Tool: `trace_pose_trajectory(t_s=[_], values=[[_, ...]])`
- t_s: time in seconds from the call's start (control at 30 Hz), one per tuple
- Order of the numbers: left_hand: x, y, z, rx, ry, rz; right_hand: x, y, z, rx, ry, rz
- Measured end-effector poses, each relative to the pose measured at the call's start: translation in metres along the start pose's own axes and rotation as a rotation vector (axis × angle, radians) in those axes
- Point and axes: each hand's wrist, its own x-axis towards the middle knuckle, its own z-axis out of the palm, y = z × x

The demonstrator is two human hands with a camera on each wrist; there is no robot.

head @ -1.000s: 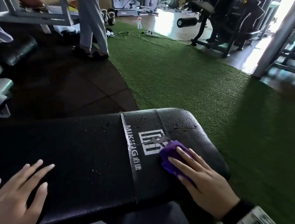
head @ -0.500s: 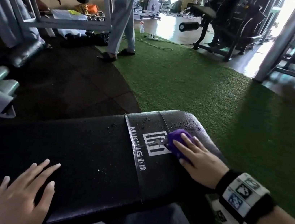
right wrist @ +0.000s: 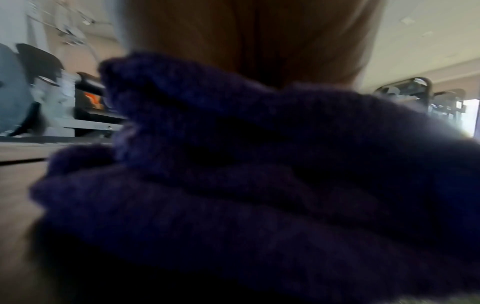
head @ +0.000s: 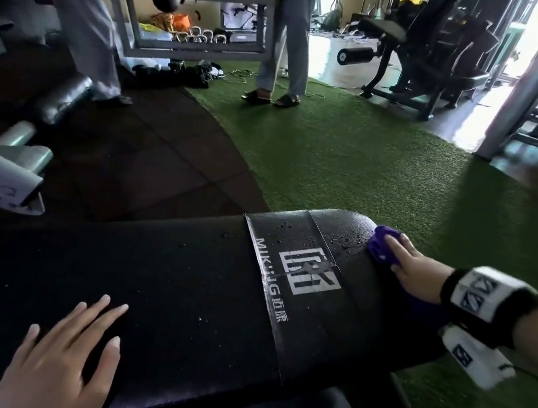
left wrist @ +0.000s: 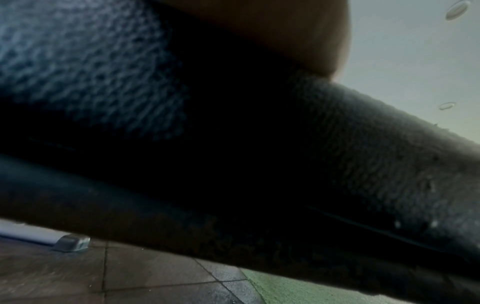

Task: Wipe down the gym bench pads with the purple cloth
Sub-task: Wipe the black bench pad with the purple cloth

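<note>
A long black bench pad [head: 180, 281] with a white logo stretches across the head view, speckled with water drops near its far end. My right hand [head: 407, 268] presses the bunched purple cloth [head: 380, 245] onto the pad's far right corner, fingers lying straight over it. The cloth [right wrist: 259, 174] fills the right wrist view under my palm. My left hand [head: 66, 355] rests flat on the near left part of the pad with fingers spread. The left wrist view is mostly dark against the textured pad [left wrist: 376, 154].
Green turf [head: 386, 172] lies beyond and right of the bench, dark rubber tiles [head: 148, 166] to the left. A person in sandals [head: 281, 67] stands by a grey rack [head: 193, 44]. A black machine [head: 429, 60] stands at the back right.
My right hand has slid the cloth away from the logo toward the pad's far right corner. The left hand has stayed put. The standing person has walked to the right.
</note>
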Motion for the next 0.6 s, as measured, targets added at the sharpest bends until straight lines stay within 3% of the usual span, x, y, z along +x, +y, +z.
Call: trace_pose_trajectory(t_s=[0.13,0.23,0.33,0.43,0.53,0.6], values=[[0.001,-0.001,0.001,0.003,0.006,0.012,0.040,-0.019,-0.020,-0.044,-0.007,0.119],[0.002,-0.002,0.000,0.020,0.013,0.018,0.061,-0.046,-0.029,-0.099,0.015,0.114],[0.002,-0.002,0.000,0.038,0.021,0.028,0.069,-0.077,-0.030,-0.168,0.001,-0.016],[0.001,-0.003,0.001,0.043,0.029,0.036,0.051,-0.093,-0.021,-0.211,-0.088,-0.249],[0.001,-0.003,0.002,0.037,0.039,0.037,0.025,-0.074,-0.009,-0.185,-0.159,-0.477],[0.000,-0.002,0.002,0.040,0.047,0.035,0.013,-0.049,-0.008,-0.137,-0.180,-0.540]])
